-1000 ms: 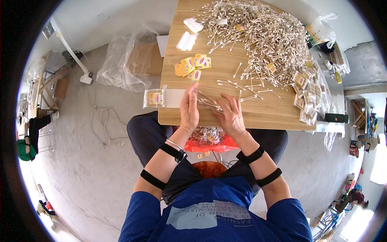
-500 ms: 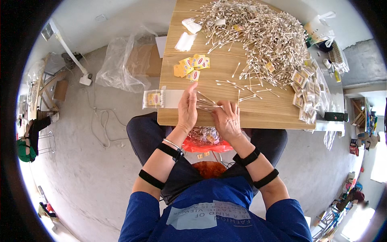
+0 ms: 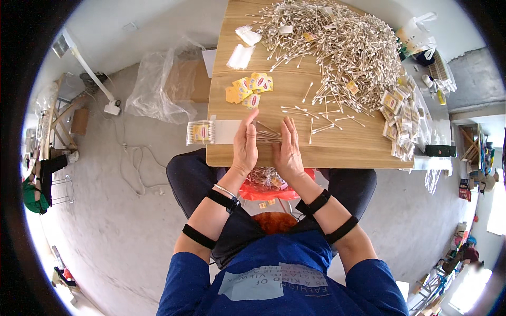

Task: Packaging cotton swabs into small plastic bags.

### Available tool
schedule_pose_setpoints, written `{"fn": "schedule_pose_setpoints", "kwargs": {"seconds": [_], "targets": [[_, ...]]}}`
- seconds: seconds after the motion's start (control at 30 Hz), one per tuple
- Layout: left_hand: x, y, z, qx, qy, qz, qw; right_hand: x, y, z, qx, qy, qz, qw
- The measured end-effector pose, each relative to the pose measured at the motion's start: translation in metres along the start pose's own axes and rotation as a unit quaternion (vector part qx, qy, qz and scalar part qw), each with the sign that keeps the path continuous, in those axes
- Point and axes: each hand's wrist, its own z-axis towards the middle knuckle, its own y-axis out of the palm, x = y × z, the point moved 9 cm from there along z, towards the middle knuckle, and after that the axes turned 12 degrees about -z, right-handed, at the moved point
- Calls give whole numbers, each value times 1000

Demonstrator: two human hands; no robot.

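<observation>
Wooden table (image 3: 337, 152), swab-filled pack (image 3: 201, 132) at edge; loose swabs (image 3: 269, 135) between straight, unspread left fingers (image 3: 249, 121) and right fingers (image 3: 286, 132).

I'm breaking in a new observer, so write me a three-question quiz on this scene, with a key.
1. True or false: the left hand is clenched into a fist.
2. What lies between the left hand and the right hand? (a) a pair of scissors; (b) a bunch of cotton swabs; (c) a roll of tape.
3. Fill in the gap: the yellow cards lie to the ____ of the large swab heap.

Key:
1. False; its fingers are stretched out.
2. (b)
3. Left
</observation>
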Motion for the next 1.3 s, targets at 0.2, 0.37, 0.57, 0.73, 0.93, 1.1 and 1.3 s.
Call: {"fn": "schedule_pose_setpoints", "kwargs": {"seconds": [0.2, 0.37, 0.57, 0.73, 0.93, 1.1, 1.3], "targets": [[-5, -10, -1, 27, 0, -38, 999, -12, 13, 13, -33, -60, -66, 995], [-2, -11, -2, 53, 16, -25, 998, -20, 15, 10, -96, -117, -84, 985], [-4, -12, -1, 46, 10, -22, 999, -19, 15, 4, -88, -74, -180, 977], [-8, -11, -1, 39, 2, -41, 998, -15, 29, 8, -147, -80, -259, 951], [-10, -13, -1, 44, 4, -44, 998, -10, 32, 18, -129, -86, -270, 950], [-8, -16, -3, 72, 10, -48, 996, -12, 23, 11, -120, -100, -232, 960], [-8, -21, -2, 99, 9, -92, 991, -16, 23, 9, -134, -124, -167, 969]]}}
